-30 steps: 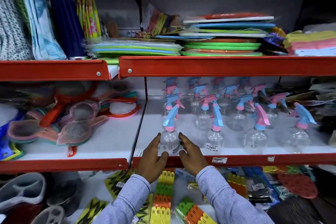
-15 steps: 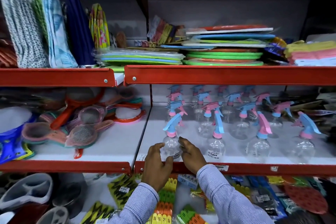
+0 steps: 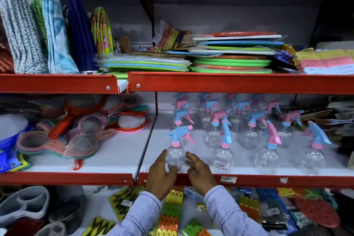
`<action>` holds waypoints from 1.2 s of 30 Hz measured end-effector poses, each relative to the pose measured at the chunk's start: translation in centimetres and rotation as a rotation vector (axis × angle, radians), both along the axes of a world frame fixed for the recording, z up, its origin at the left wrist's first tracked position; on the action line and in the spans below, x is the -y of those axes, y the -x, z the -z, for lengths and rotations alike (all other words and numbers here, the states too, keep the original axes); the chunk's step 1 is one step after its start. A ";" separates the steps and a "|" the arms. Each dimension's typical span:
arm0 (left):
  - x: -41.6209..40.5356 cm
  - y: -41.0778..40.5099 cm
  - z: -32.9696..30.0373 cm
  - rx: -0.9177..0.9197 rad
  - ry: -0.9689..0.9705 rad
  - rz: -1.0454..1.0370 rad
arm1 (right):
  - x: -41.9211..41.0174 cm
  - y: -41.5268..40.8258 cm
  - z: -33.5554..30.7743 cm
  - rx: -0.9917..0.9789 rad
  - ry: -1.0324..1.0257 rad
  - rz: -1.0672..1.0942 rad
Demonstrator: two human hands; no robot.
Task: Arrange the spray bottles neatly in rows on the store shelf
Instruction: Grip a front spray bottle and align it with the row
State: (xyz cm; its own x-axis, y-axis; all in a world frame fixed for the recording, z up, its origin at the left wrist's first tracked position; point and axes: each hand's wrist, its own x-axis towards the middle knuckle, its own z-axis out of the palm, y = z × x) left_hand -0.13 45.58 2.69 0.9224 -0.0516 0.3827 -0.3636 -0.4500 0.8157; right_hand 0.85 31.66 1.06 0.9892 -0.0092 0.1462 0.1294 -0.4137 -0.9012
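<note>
Head view, the only one, looks down at a white store shelf with a red front rail. At its front left corner stands a clear spray bottle with a blue trigger head and a pink collar, upright, nozzle pointing left. The left hand is on the bottle's left side, fingers spread and curved, thumb tip lying against the lower front of the bottle near its label. The right hand is just to the bottle's right, fingers loosely curled and parted; a thin gap seems to show between its fingertips and the clear wall, though contact cannot be told for sure. Neither hand is closed around the bottle: both are loose and cupped on either side of it. Striped sleeves cover both forearms.

To the right along the front edge stand three more spray bottles in a row, set apart from each other, with pink or blue heads. Behind them further bottles fill the shelf back to the wall in rougher rows, heads turned different ways.

On the neighbouring shelf to the left lies a heap of mesh strainers. On the upper shelf are flat stacked mats and upright folded cloths.
</note>
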 end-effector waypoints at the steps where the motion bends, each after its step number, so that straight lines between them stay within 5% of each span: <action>1: 0.0 0.0 0.0 -0.004 -0.001 0.001 | 0.0 0.0 0.0 0.000 0.001 -0.001; 36: -0.2 0.8 -0.7 -0.017 -0.044 0.060 | 0.4 -1.1 2.2 0.023 0.036 0.056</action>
State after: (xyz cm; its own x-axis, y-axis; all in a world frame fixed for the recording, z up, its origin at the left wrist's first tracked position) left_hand -0.98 45.78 3.38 0.9234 -0.1236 0.3634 -0.3776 -0.4631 0.8019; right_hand 1.98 31.23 -1.17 0.9836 -0.0585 0.1706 0.1261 -0.4530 -0.8825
